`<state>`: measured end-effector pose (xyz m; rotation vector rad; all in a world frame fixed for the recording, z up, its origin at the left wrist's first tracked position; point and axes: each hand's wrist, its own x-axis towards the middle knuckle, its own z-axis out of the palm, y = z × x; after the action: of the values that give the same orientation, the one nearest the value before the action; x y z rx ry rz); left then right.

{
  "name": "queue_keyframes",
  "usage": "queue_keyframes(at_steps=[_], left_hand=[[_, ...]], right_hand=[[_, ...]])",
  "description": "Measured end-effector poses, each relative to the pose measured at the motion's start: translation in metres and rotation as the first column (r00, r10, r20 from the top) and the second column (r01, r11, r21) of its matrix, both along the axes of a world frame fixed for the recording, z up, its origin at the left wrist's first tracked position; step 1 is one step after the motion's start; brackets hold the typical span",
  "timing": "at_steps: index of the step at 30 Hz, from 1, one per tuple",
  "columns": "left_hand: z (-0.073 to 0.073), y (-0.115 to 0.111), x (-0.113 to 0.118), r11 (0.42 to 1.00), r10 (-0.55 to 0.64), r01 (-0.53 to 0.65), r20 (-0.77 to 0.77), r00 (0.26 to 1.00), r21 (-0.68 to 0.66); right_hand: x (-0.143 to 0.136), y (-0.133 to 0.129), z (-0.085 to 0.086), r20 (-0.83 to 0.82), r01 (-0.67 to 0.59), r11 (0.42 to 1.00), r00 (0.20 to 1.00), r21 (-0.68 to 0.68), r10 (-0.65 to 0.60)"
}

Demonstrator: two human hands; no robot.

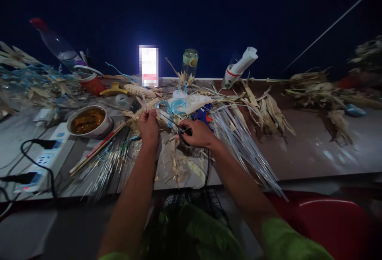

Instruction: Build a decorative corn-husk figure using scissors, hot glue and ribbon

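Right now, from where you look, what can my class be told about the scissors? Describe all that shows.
The scissors have black handles and slim, metal-looking blades. The right hand grips them by the handles, above the table, with the blades pointing forward and leftward, towards the left hand. How far the blades are open, and whether their tips touch anything, is too blurred to tell.

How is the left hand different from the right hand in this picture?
The right hand grips the dark handles of the scissors, while the left hand seems to pinch a pale piece, too unclear to identify.
The left hand points forward, away from the body; the right hand points across, toward the left one.
Both hands are bare.
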<state>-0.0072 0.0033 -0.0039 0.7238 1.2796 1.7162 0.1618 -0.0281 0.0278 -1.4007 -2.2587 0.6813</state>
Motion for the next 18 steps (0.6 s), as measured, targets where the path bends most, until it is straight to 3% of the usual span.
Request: queue_keyframes(at_steps=[18], left_hand=[[0.0030,-0.0020,0.0024,1.000,0.021,-0.021,0.009,1.000,0.019]], right_hand=[[-0.0009,-0.0006,-0.0038,-0.111,-0.033,0.994,0.994,-0.101,0.022]])
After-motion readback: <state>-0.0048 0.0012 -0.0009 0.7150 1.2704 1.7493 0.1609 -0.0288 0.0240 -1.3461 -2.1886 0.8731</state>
